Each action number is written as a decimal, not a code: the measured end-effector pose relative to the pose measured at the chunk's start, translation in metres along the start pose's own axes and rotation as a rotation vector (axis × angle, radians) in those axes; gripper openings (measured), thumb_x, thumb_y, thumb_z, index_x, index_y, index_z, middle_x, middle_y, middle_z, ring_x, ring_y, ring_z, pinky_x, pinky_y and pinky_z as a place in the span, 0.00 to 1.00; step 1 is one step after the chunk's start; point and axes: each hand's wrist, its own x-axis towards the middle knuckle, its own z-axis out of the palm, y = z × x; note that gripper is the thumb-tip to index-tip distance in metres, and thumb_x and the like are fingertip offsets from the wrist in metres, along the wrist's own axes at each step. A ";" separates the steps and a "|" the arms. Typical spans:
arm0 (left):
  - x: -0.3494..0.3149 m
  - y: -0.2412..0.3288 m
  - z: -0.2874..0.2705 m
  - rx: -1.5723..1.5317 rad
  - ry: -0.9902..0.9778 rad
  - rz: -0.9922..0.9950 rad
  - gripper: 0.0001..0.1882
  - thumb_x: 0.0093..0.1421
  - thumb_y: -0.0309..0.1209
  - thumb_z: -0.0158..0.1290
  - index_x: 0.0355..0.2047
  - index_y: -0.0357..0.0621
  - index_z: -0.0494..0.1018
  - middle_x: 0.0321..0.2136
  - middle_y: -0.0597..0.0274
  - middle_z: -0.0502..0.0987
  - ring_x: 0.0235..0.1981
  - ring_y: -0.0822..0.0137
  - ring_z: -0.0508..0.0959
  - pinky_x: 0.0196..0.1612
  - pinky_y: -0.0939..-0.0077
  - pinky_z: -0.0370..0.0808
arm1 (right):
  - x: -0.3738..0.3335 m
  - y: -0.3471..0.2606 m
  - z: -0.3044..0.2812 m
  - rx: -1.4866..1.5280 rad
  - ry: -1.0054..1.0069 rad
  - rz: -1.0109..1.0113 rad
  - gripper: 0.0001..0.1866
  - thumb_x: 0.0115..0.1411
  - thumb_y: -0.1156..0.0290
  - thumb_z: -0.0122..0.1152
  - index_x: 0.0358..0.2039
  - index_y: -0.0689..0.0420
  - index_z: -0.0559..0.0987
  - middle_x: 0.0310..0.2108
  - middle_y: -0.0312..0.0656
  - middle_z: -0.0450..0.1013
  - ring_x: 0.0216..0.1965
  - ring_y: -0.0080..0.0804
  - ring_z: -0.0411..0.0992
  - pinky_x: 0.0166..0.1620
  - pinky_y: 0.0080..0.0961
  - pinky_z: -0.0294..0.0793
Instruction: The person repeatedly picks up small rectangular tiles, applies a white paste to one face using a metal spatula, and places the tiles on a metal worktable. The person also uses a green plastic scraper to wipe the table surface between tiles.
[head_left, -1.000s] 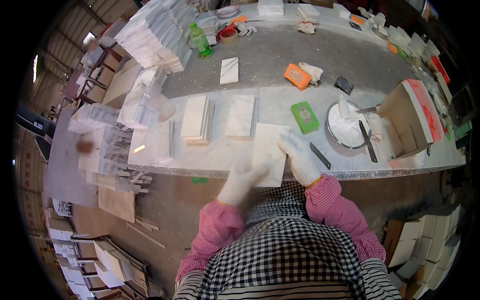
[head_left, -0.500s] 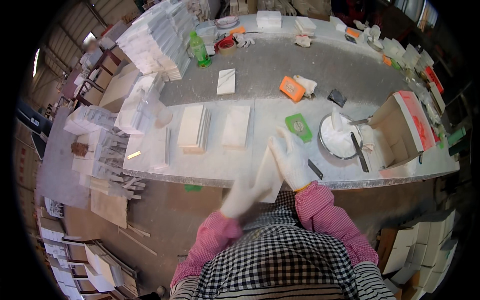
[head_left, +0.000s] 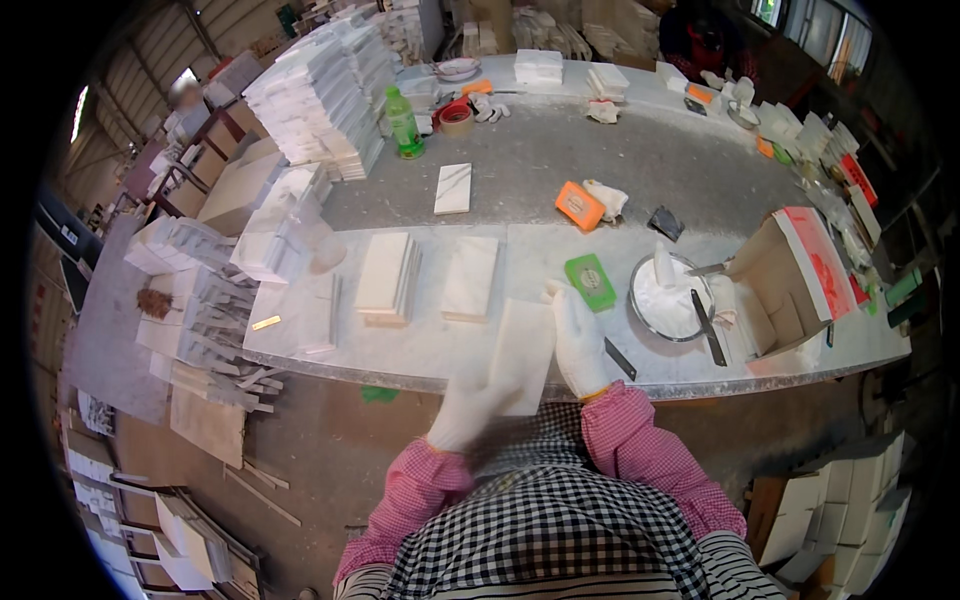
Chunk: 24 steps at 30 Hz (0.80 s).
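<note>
Workshop table (head_left: 690, 386): white tile (head_left: 524, 345) juts past the 6 o'clock edge, probably for finger access; your right hand (head_left: 580, 345) grips its 3 o'clock side; left hand (head_left: 466, 408) blurred, can't tell its grip.

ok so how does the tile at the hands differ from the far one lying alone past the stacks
The near tile looks plain; the far tile has grey streaks. The near tile juts past the front edge of the table; the far tile lies wholly on it. Both are pale and rectangular.
</note>
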 end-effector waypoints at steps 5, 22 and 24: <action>0.000 0.003 -0.002 -0.023 -0.047 -0.073 0.19 0.64 0.27 0.60 0.53 0.29 0.77 0.45 0.59 0.83 0.44 0.70 0.81 0.47 0.74 0.78 | 0.001 0.003 -0.001 0.178 -0.047 0.185 0.27 0.76 0.54 0.43 0.57 0.67 0.76 0.52 0.47 0.77 0.53 0.32 0.74 0.58 0.28 0.70; 0.024 -0.038 -0.016 -0.365 -0.009 -0.050 0.27 0.73 0.36 0.49 0.65 0.30 0.63 0.60 0.49 0.72 0.58 0.56 0.75 0.62 0.60 0.73 | -0.010 0.016 0.005 0.307 -0.192 0.275 0.24 0.75 0.57 0.45 0.55 0.65 0.77 0.51 0.55 0.76 0.53 0.49 0.74 0.57 0.36 0.71; 0.023 -0.033 -0.014 -0.418 -0.003 -0.057 0.28 0.74 0.40 0.47 0.66 0.31 0.62 0.62 0.49 0.71 0.61 0.56 0.74 0.63 0.60 0.73 | -0.008 0.028 0.005 0.163 -0.236 0.134 0.23 0.75 0.58 0.46 0.55 0.65 0.76 0.52 0.56 0.76 0.53 0.53 0.73 0.57 0.38 0.71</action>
